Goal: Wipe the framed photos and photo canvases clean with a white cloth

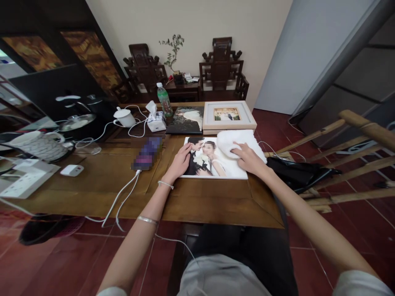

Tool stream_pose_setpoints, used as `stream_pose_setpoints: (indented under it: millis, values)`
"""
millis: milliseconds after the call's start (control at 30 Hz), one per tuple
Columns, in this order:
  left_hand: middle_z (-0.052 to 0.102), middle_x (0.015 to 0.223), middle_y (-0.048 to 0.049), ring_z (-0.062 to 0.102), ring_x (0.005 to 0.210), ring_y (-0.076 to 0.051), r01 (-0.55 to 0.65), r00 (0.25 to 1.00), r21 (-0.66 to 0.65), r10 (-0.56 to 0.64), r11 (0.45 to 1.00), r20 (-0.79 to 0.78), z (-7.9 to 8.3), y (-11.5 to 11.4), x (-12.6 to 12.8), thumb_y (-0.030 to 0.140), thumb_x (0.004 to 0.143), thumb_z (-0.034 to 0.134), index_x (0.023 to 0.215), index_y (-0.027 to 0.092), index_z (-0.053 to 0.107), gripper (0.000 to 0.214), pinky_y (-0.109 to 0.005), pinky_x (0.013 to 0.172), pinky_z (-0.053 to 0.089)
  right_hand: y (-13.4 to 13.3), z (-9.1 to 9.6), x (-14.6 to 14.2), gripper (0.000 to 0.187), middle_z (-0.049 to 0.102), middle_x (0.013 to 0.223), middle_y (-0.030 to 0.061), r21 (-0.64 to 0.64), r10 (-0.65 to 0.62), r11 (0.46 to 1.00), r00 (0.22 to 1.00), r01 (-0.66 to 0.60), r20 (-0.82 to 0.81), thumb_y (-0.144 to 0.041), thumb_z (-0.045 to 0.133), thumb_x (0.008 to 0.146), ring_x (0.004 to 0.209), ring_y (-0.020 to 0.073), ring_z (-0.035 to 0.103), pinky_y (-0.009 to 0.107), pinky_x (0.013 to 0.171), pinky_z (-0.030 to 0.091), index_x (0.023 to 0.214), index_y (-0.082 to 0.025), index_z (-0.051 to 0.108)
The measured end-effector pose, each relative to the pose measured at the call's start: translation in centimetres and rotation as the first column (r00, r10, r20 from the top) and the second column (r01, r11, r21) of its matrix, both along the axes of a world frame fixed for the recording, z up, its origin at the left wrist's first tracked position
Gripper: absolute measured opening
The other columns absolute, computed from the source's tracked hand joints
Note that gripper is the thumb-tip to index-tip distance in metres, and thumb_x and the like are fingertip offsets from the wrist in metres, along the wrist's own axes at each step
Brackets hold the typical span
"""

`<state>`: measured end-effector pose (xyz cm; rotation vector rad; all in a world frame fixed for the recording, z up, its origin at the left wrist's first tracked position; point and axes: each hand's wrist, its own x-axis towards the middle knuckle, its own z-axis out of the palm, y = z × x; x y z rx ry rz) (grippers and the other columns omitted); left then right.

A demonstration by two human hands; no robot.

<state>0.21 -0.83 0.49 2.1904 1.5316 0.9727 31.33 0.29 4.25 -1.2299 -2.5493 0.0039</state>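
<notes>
A wedding photo panel (202, 161) with white edges lies flat on the wooden table, showing a couple and a white bouquet. My left hand (181, 161) rests on the panel's left edge with its fingers stretched out. Over the right part of the panel is a thick, folded white cloth (226, 140). My right hand (248, 158) grips this cloth from its near right side, the fingers bent into it. Just behind the panel lie a dark photo panel (182, 120) with a white dress in it and a light wooden picture frame (210, 123).
On the wooden table (197, 201), a tissue box (156, 122) and a green-labelled bottle (164, 100) stand at the back. A phone (148, 153) with a white cable lies left of the panel. Farther left are a lidded cup (124, 117), a charger (72, 170) and a power strip (23, 181).
</notes>
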Motion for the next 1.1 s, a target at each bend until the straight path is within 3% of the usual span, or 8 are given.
stream_pose_setpoints:
  millis: [233, 333, 467, 600, 700, 800, 933, 1100]
  values:
    - [0.039, 0.150, -0.0141, 0.030, 0.143, -0.022, -0.017, 1.000, -0.047, 0.018, 0.999, 0.007, -0.7, 0.2, 0.2, 0.023, 0.094, 0.032, 0.139, 0.011, 0.046, 0.049, -0.044, 0.118, 0.023, -7.7, 0.4, 0.9, 0.051, 0.055, 0.136, 0.0157, -0.004, 0.163, 0.987, 0.986, -0.163, -0.028, 0.004, 0.040, 0.066, 0.138, 0.0291, 0.034, 0.061, 0.110, 0.026, 0.105, -0.017, 0.066]
    - [0.037, 0.152, -0.0128, 0.027, 0.144, -0.023, -0.018, 1.000, -0.063, 0.019, 0.998, 0.014, -1.0, 0.2, 0.2, 0.026, 0.095, 0.032, 0.140, 0.014, 0.044, 0.048, -0.047, 0.118, 0.021, -9.8, 0.9, 1.5, 0.049, 0.052, 0.139, 0.0157, -0.034, 0.245, 0.969, 0.969, -0.245, -0.012, 0.005, 0.040, 0.065, 0.139, 0.0294, 0.033, 0.062, 0.111, 0.025, 0.100, -0.017, 0.067]
    - [0.034, 0.154, -0.0109, 0.025, 0.144, -0.023, -0.020, 1.000, -0.075, 0.022, 0.997, 0.016, -1.0, 0.0, 0.1, 0.030, 0.096, 0.031, 0.142, 0.016, 0.042, 0.049, -0.050, 0.118, 0.019, -8.4, 1.5, 1.8, 0.049, 0.050, 0.139, 0.0192, -0.062, 0.241, 0.969, 0.970, -0.241, 0.000, 0.004, 0.041, 0.064, 0.135, 0.0286, 0.040, 0.056, 0.110, 0.030, 0.101, -0.015, 0.067]
    - [0.033, 0.154, -0.0121, 0.027, 0.144, -0.022, -0.013, 1.000, -0.077, 0.012, 0.997, -0.002, -0.7, 0.0, 0.0, 0.031, 0.096, 0.030, 0.142, 0.014, 0.041, 0.050, -0.049, 0.118, 0.020, -3.5, 1.9, 1.2, 0.054, 0.053, 0.134, 0.0171, -0.050, 0.161, 0.986, 0.987, -0.160, 0.011, 0.001, 0.041, 0.065, 0.125, 0.0284, 0.049, 0.051, 0.102, 0.040, 0.110, -0.016, 0.064]
    - [0.035, 0.153, -0.0119, 0.028, 0.143, -0.022, -0.001, 1.000, -0.086, -0.001, 0.996, -0.014, -0.5, 0.1, -0.1, 0.030, 0.095, 0.032, 0.142, 0.015, 0.042, 0.050, -0.046, 0.118, 0.020, 0.3, 2.2, 0.2, 0.056, 0.063, 0.117, 0.0163, -0.056, 0.076, 0.996, 0.997, -0.075, 0.022, -0.001, 0.040, 0.067, 0.110, 0.0288, 0.057, 0.045, 0.092, 0.047, 0.116, -0.014, 0.063]
    - [0.035, 0.153, -0.0107, 0.027, 0.144, -0.024, -0.020, 1.000, -0.114, 0.019, 0.993, -0.018, -0.4, 0.1, -0.1, 0.033, 0.094, 0.036, 0.142, 0.018, 0.041, 0.051, -0.049, 0.118, 0.019, 2.5, 2.4, -0.7, 0.059, 0.067, 0.107, 0.0145, -0.065, 0.013, 0.998, 1.000, -0.011, 0.020, 0.000, 0.039, 0.067, 0.100, 0.0286, 0.061, 0.043, 0.088, 0.047, 0.121, -0.014, 0.061]
    - [0.034, 0.153, -0.0115, 0.026, 0.144, -0.024, -0.028, 0.999, -0.115, 0.024, 0.993, -0.036, -0.4, 0.0, 0.0, 0.030, 0.094, 0.035, 0.143, 0.016, 0.040, 0.051, -0.048, 0.118, 0.019, 1.1, 1.8, -0.9, 0.060, 0.061, 0.127, 0.0163, -0.029, 0.045, 0.999, 0.999, -0.045, 0.019, 0.002, 0.039, 0.067, 0.120, 0.0301, 0.054, 0.052, 0.101, 0.040, 0.120, -0.015, 0.061]
    - [0.034, 0.154, -0.0103, 0.026, 0.144, -0.024, -0.049, 0.999, -0.082, 0.048, 0.995, -0.016, -0.7, -0.1, 0.3, 0.031, 0.095, 0.034, 0.143, 0.019, 0.040, 0.050, -0.052, 0.117, 0.019, -6.3, 0.9, 0.3, 0.051, 0.049, 0.140, 0.0223, -0.014, 0.145, 0.989, 0.989, -0.145, 0.031, 0.005, 0.040, 0.067, 0.136, 0.0319, 0.038, 0.061, 0.109, 0.027, 0.108, -0.011, 0.065]
